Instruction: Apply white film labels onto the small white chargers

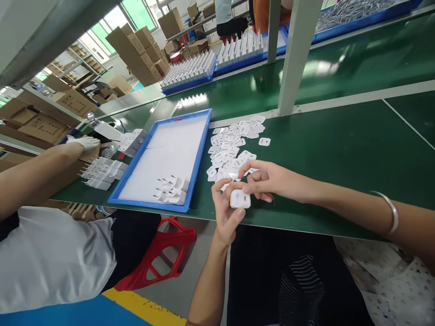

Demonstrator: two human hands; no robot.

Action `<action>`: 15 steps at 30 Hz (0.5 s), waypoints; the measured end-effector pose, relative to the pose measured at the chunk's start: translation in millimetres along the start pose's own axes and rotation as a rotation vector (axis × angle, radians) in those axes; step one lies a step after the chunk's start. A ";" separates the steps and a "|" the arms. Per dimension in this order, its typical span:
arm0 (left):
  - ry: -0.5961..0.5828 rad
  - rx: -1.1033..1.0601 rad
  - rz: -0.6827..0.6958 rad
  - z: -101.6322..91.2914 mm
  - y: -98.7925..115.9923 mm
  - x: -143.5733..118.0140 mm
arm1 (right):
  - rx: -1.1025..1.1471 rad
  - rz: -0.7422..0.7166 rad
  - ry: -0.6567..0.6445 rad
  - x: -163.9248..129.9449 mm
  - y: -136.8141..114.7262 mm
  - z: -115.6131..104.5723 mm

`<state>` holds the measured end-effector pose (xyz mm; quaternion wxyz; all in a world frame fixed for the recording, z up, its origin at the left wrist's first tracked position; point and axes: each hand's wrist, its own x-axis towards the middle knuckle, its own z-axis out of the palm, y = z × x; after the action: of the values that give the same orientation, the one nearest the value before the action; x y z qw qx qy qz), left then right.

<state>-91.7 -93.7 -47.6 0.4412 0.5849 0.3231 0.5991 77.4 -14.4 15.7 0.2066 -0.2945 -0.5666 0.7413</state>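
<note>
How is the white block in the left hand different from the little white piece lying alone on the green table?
The white block is held in the left hand, but the little white piece lies on the green table. The block looks thick, while the piece looks thin and flat. Both are white with rounded corners and a small dark mark.

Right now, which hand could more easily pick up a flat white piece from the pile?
Probably the right hand: it's close to the pile of flat white pieces, while the left hand is busy holding the white charger.
</note>
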 end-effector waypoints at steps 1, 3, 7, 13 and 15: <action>0.018 0.006 -0.005 -0.6 -0.1 -0.2 | 0.060 0.004 -0.005 1.2 1.5 -0.1; 0.041 0.019 -0.002 -1.5 -0.6 -0.9 | 0.147 0.009 0.041 4.8 5.6 -1.3; 0.080 0.023 -0.021 -2.1 -0.3 -1.2 | 0.191 0.049 0.171 14.3 15.3 -8.1; 0.065 -0.012 -0.038 -0.9 3.5 3.1 | 0.295 0.076 0.188 21.3 23.4 -15.7; 0.080 0.020 -0.059 -0.4 4.0 3.8 | 0.291 0.075 0.182 21.7 24.6 -16.1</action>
<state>-92.4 -91.8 -42.5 0.4397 0.5550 0.3636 0.6053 72.8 4.3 -15.3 0.2698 -0.3482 -0.4207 0.7931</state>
